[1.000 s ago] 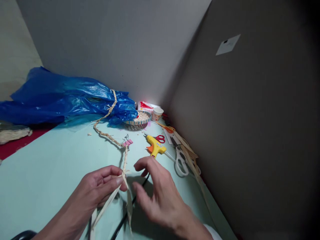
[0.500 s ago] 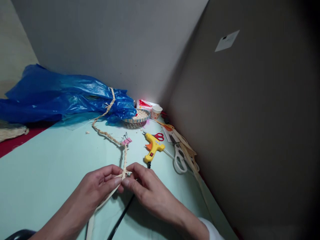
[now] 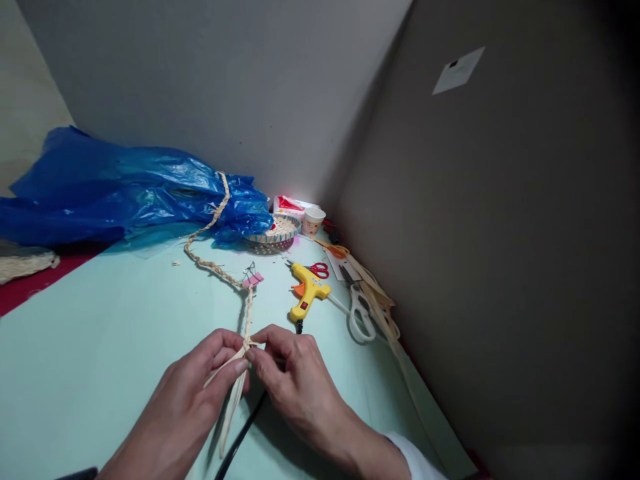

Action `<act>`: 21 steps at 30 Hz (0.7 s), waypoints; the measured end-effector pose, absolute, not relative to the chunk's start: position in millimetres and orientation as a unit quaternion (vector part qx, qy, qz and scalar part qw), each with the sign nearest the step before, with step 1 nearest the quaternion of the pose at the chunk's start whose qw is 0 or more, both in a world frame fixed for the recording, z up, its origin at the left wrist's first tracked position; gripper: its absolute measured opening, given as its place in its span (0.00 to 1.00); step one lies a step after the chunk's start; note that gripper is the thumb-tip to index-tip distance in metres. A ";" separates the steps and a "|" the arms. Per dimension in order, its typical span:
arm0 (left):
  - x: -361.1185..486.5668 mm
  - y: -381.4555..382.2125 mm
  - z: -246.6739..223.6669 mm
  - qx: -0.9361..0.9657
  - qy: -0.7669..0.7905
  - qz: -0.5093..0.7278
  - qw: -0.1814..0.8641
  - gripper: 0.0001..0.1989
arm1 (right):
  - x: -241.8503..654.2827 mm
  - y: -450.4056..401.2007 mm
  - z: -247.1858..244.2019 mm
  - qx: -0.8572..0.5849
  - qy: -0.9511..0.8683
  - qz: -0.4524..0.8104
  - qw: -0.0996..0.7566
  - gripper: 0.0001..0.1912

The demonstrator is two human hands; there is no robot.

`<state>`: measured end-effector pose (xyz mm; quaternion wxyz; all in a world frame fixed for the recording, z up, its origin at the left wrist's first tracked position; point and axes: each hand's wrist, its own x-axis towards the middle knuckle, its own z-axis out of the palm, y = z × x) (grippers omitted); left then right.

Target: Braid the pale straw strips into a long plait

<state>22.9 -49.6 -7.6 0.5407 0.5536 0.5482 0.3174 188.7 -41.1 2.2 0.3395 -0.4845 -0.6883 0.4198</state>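
Observation:
A pale braided cord (image 3: pixel 249 313) runs from a pink binder clip (image 3: pixel 254 280) down to my hands, and beyond the clip it winds back up over the blue plastic bag. My left hand (image 3: pixel 200 377) is closed on the cord's lower end from the left, thumb and fingers pinching flat loose strands (image 3: pixel 233 407) that hang below. From the right, my right hand (image 3: pixel 295 373) pinches a short strand at the same spot, its fingertips close to those of the left.
The blue plastic bag (image 3: pixel 145 190) lies at the back left. Near the middle are a yellow glue gun (image 3: pixel 309 290) and red scissors (image 3: pixel 320 270). White-handled scissors (image 3: pixel 361 317), a round basket (image 3: pixel 277 230) and a paper cup (image 3: pixel 313 221) stand farther right and back. A black cable (image 3: pixel 245 433) passes beneath my hands.
The loose strands have swung from the lower left to nearly straight down under the braid. My left hand has shifted slightly right; both hands still pinch the cord.

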 end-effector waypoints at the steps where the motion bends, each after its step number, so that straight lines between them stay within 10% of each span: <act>1: 23.5 -50.7 -7.3 0.561 0.552 0.316 0.529 0.16 | 188.1 -41.4 1.3 -0.485 -0.684 0.424 0.342 0.10; 21: 12.3 -48.8 -14.0 0.597 0.583 0.280 0.474 0.21 | 186.7 -41.3 -2.8 -0.515 -0.695 0.363 0.347 0.08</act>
